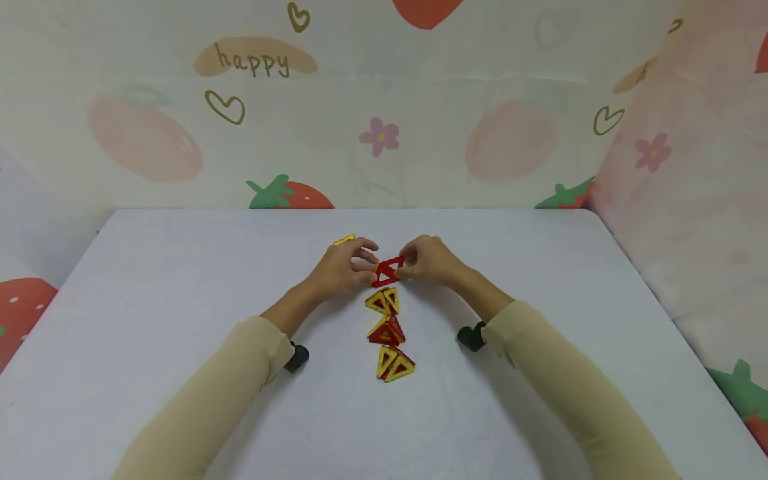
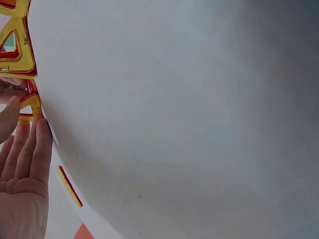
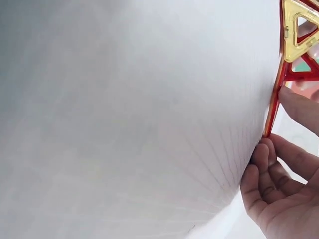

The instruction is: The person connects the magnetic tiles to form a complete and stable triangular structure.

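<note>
Both hands meet over red and yellow triangular magnetic tiles toward the far side of the white table. My right hand (image 1: 433, 260) pinches red magnetic tiles (image 1: 389, 272) at their right edge; the right wrist view shows the thumb on a red tile (image 3: 272, 112) and the fingertips at its end. From the other side, my left hand (image 1: 343, 268) holds a yellow triangular magnetic tile (image 2: 34, 103) between thumb and fingers, next to the red ones. Just nearer stand yellow triangular tiles (image 1: 379, 302), leaning together in a small peaked shape.
Closer to me in the same line are a red peaked group (image 1: 387, 331) and another yellow group (image 1: 396, 365). A yellow-edged tile (image 1: 344, 239) lies behind the left hand, seen edge-on as a red and yellow strip (image 2: 70, 186). A patterned cloth (image 1: 384, 87) hangs behind the table.
</note>
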{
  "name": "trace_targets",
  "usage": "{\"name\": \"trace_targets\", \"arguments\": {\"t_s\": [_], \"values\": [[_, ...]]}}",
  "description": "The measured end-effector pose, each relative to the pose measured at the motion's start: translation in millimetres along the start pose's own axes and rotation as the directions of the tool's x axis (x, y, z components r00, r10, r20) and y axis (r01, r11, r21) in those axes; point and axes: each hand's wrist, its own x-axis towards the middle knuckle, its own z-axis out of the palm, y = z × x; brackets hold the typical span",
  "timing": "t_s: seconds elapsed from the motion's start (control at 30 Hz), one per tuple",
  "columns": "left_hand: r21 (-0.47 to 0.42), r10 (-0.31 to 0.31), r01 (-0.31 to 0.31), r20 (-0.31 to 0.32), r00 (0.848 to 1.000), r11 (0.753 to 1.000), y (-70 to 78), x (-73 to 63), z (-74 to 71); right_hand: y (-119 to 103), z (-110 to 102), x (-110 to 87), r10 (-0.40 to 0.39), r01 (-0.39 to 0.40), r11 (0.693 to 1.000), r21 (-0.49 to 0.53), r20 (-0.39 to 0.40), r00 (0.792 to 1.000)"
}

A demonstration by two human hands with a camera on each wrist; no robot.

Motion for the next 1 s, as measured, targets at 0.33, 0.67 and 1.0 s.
{"name": "trace_targets", "arguments": {"t_s": [0.33, 0.67, 1.0], "values": [[-0.041, 0.012, -0.013, -0.002, 1.0, 0.999, -2.8, -0.3, 0.4, -0.1, 2.6, -1.7, -0.045, 0.044, 0.998, -0.043, -0.029, 0.999], [-0.051, 0.024, -0.024, -0.005, 1.0, 0.998, -2.3, 0.0, -0.6, -3.0, 3.8, -4.6, -0.074, 0.068, 0.993, -0.097, -0.07, 0.995], [-0.06, 0.019, -0.018, 0.013, 1.0, 0.998, -1.3, -0.6, -0.8, -4.0, 4.5, -5.4, -0.073, 0.067, 0.994, -0.086, -0.077, 0.994]]}}
